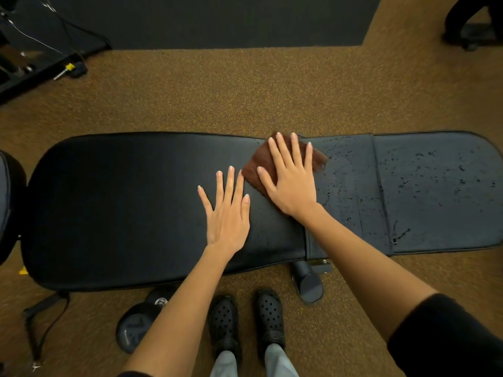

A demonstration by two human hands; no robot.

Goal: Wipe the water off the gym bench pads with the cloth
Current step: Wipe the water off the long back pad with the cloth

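A long black gym bench lies across the view. Its big left pad [122, 208] looks dry and matte. The middle section [351, 186] and the right pad [441, 191] carry scattered water drops. A brown cloth [255, 164] lies flat on the right end of the left pad, at the far edge. My right hand [291, 180] presses flat on the cloth with fingers spread. My left hand [227, 213] rests flat on the bare left pad just left of the cloth, fingers apart, holding nothing.
Brown speckled gym floor [245, 93] surrounds the bench. A dumbbell [136, 327] lies on the floor near my black clogs [245, 325]. A bench foot [310, 284] sticks out below the seam. Machine frame and cables [40, 63] stand far left; a black mat [217, 20] lies beyond.
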